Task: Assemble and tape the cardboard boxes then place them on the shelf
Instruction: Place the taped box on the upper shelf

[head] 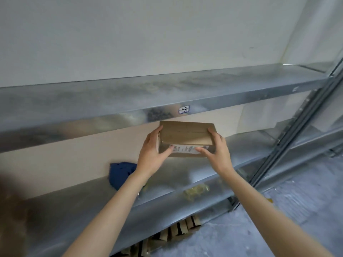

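Forearms (115, 210) lead up to the left hand (150, 156) and right hand (218, 153). Each grips one end of the box (185, 135), thumbs on its labelled front. It is between them, over the shelf (250, 145); whether they touch, I cannot tell. Blue object (120, 173) lies left of the left hand.

The left hand (151, 154) and the right hand (217, 153) are holding a small cardboard box (185, 135), one on each side. They are holding it in the gap under the top shelf (130, 97), and a blue thing (119, 173) is lying on the lower shelf (83, 204).
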Motion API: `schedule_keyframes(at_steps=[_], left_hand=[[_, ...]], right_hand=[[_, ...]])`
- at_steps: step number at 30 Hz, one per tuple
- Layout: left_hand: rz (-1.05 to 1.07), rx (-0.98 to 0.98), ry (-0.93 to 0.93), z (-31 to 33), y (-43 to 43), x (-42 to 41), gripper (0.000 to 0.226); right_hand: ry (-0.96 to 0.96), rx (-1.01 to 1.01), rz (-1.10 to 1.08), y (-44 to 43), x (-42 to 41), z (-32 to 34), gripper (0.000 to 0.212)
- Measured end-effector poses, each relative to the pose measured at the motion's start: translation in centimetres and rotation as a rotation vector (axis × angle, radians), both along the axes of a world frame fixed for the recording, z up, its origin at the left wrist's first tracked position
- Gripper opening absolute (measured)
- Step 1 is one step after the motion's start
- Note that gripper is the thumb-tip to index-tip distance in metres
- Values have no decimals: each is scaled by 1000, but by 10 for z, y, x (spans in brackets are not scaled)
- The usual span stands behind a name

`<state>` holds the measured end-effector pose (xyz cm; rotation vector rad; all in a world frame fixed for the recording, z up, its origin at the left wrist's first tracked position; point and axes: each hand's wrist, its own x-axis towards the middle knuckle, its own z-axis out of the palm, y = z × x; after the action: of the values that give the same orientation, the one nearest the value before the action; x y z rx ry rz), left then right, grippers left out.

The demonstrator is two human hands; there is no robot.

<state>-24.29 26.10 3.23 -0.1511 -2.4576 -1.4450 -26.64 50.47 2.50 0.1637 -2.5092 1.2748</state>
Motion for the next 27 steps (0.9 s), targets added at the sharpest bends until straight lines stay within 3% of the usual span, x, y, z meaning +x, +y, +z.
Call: schedule_keyframes(at_steps=[8,14,20,27], left_hand=[[73,-248,-44,-8,133,-52,83],[171,-345,-99,-25,207,-73,68],[128,-519,-125,-35,248,-105,66],[56,-555,-179,-50,289,-158,68]], right_hand=[[-64,74,-38,152,-51,-2,77],[-147,117,-53,253,-83,-14,79],[-226,122,-75,310,-126,-35,82],[-271,97,-110,358,-166,-62,83]])
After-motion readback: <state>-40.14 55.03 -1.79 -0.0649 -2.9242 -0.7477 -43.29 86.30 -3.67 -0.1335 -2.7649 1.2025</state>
